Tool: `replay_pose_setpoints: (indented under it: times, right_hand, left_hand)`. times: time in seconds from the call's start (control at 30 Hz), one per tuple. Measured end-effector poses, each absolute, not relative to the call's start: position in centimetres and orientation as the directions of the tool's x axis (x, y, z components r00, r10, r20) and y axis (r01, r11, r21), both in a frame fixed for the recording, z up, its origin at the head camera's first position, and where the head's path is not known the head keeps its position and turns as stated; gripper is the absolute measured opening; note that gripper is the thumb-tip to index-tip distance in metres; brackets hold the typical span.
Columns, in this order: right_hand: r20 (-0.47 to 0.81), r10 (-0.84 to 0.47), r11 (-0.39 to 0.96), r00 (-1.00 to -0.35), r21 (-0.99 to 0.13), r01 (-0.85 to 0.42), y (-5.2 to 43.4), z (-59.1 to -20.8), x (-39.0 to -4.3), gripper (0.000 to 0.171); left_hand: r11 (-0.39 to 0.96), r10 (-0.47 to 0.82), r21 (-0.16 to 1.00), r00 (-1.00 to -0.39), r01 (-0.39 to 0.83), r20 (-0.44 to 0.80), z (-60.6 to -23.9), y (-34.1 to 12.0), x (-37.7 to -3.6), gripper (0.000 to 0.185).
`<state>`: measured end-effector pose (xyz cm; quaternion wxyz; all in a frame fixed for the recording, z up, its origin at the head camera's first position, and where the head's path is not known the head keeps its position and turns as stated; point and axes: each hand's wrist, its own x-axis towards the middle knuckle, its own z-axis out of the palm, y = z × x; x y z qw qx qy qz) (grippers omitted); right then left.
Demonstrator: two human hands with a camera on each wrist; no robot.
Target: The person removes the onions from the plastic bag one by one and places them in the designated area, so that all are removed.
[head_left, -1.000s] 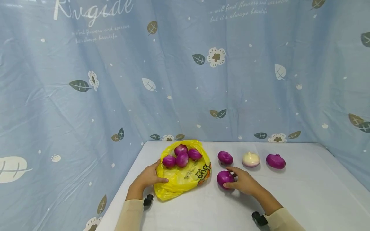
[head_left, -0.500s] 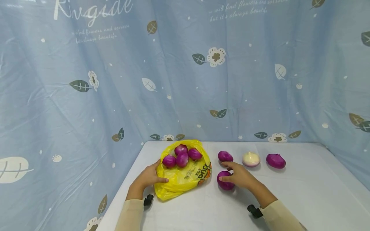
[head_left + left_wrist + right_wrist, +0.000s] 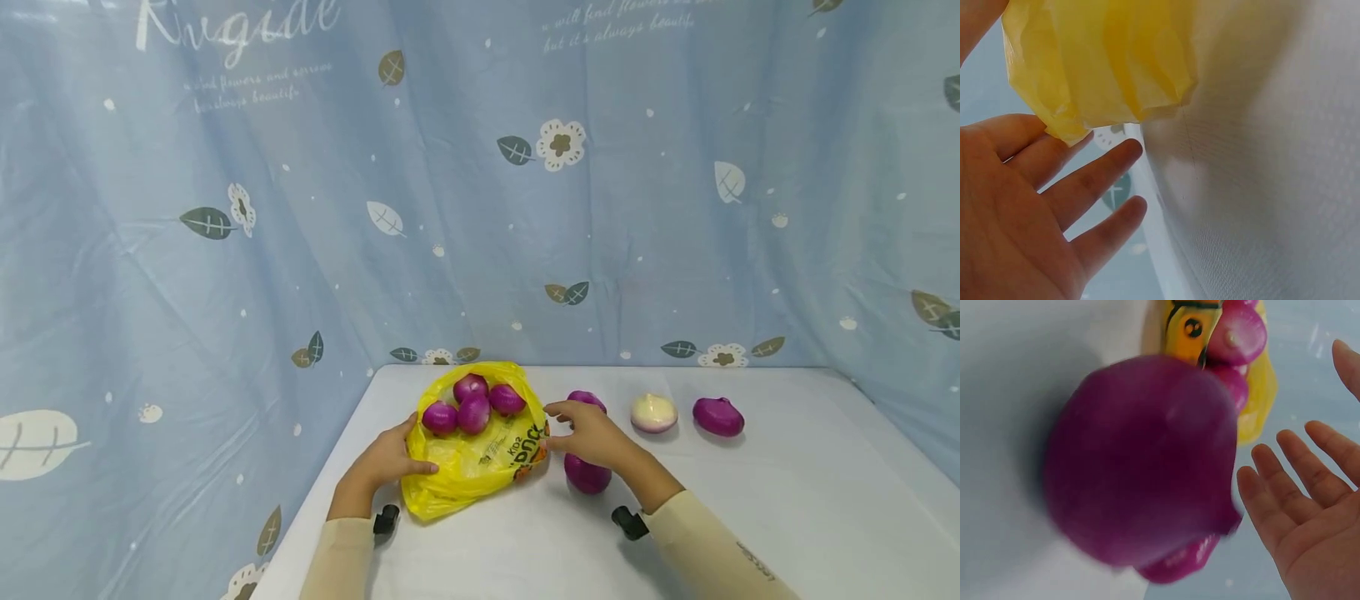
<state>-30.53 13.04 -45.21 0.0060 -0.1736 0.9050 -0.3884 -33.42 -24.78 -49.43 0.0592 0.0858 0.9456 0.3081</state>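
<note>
A yellow plastic bag lies open on the white table, with several purple onions in its mouth. My left hand rests at the bag's left edge, thumb on top of the plastic. In the left wrist view its fingers are straight beside the bag. My right hand hovers open just right of the bag, fingers pointing at it. Under that hand a purple onion lies free on the table. It fills the right wrist view, apart from the open palm.
Along the back of the table lie another purple onion, half hidden by my right hand, a white onion and a purple onion. A blue patterned curtain closes in the back and both sides.
My right hand has let go of the near purple onion, opened and moved up and left toward the bag. The onion stays on the table. My left hand has not moved.
</note>
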Motion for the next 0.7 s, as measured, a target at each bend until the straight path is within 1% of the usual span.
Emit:
replay_pose_setpoints:
  times: [0.1,0.27,0.37,0.47,0.6,0.7]
  right_hand:
    - [0.133,-0.351,0.609,-0.927,-0.719,-0.334,11.9,-44.9,-31.2,0.062]
    - [0.086,-0.388,0.605,-0.917,-0.727,-0.324,10.0,-44.7,-32.0,0.059]
    - [0.053,-0.409,0.616,-0.911,-0.72,-0.319,8.8,-44.6,-32.3,0.062]
    - [0.047,-0.437,0.616,-0.898,-0.712,-0.338,7.6,-44.3,-32.6,0.065]
    - [0.045,-0.445,0.622,-0.894,-0.703,-0.345,6.1,-44.1,-33.1,0.065]
    - [0.055,-0.43,0.616,-0.901,-0.712,-0.337,5.3,-44.8,-33.7,0.061]
  left_hand:
    - [0.796,0.196,0.591,-0.979,0.126,-0.054,-49.3,-24.8,-33.5,0.116]
    - [0.792,0.206,0.598,-0.976,0.125,-0.068,-49.4,-24.9,-33.4,0.117]
    - [0.789,0.212,0.6,-0.975,0.13,-0.068,-49.6,-24.8,-33.4,0.118]
    - [0.792,0.21,0.595,-0.976,0.136,-0.056,-49.7,-24.9,-33.5,0.117]
    - [0.799,0.204,0.586,-0.978,0.134,-0.054,-49.7,-24.9,-33.6,0.116]
    - [0.801,0.2,0.584,-0.978,0.13,-0.057,-49.6,-24.9,-33.6,0.115]
